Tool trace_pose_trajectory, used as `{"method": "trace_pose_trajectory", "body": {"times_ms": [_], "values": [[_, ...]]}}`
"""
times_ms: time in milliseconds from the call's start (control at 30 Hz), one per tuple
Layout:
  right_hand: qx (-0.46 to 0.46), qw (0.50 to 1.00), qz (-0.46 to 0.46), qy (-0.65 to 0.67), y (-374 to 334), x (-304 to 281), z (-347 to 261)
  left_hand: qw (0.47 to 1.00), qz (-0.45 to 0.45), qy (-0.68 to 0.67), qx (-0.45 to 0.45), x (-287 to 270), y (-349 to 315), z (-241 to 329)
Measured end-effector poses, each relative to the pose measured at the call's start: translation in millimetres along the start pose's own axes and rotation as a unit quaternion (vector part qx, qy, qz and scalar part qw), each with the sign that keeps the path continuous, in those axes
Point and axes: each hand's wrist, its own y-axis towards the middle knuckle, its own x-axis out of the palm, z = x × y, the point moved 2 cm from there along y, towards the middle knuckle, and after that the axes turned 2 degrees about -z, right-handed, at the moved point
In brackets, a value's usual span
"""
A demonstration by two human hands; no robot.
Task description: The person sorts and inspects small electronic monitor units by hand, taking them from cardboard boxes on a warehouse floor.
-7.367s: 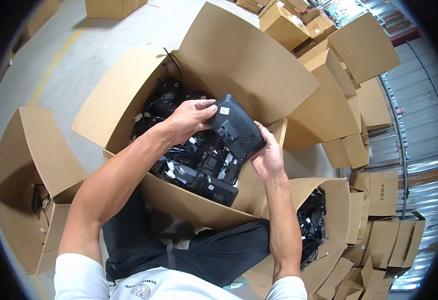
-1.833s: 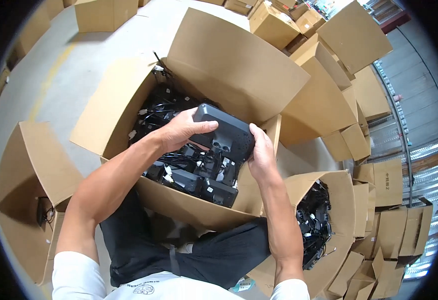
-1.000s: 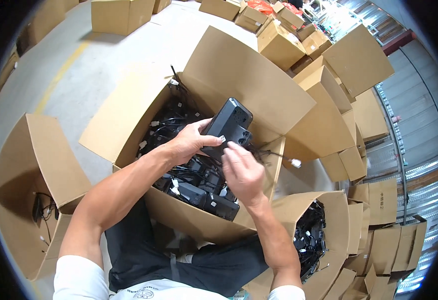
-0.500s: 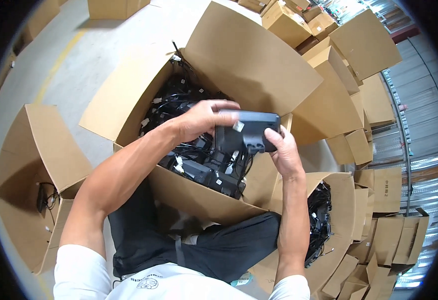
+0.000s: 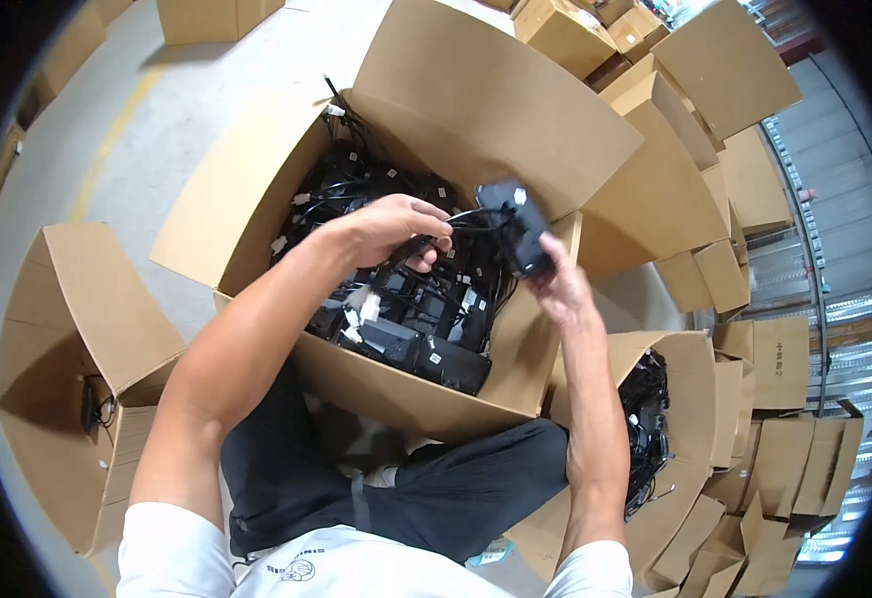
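Above a large open cardboard box (image 5: 406, 397), my right hand (image 5: 562, 283) grips the lower end of a black plastic device (image 5: 518, 227) with a small white label. The device is tilted, its cables running leftward from it. My left hand (image 5: 403, 231) is closed round those black cables (image 5: 471, 221), and white connectors (image 5: 364, 311) dangle below it. Many similar black devices (image 5: 453, 365) with cables and white plugs fill the box beneath both hands. My left forearm hides part of them.
At the right stands another carton (image 5: 693, 399) holding black cabled parts (image 5: 645, 429). On the left, an open carton (image 5: 37, 399) has a black device (image 5: 90, 407) inside. Stacked cartons (image 5: 780, 379) line the right side. The big box's flaps (image 5: 496, 90) stand raised.
The device has turned from lying level between both hands to steeply tilted in my right hand. My left hand has moved off its body onto the cables.
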Motion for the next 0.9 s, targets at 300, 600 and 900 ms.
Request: {"method": "trace_pose_trajectory", "body": {"times_ms": [300,600,900], "values": [[-0.013,0.997,0.062,0.035,86,9,95,0.959,0.101,-0.197,0.175,-29,16,15],[0.027,0.998,0.034,-0.052,113,9,136,0.971,0.129,-0.122,0.160,-35,12,10],[0.030,0.985,0.101,-0.138,119,11,131,0.983,0.104,-0.057,0.142,-21,22,9]]}}
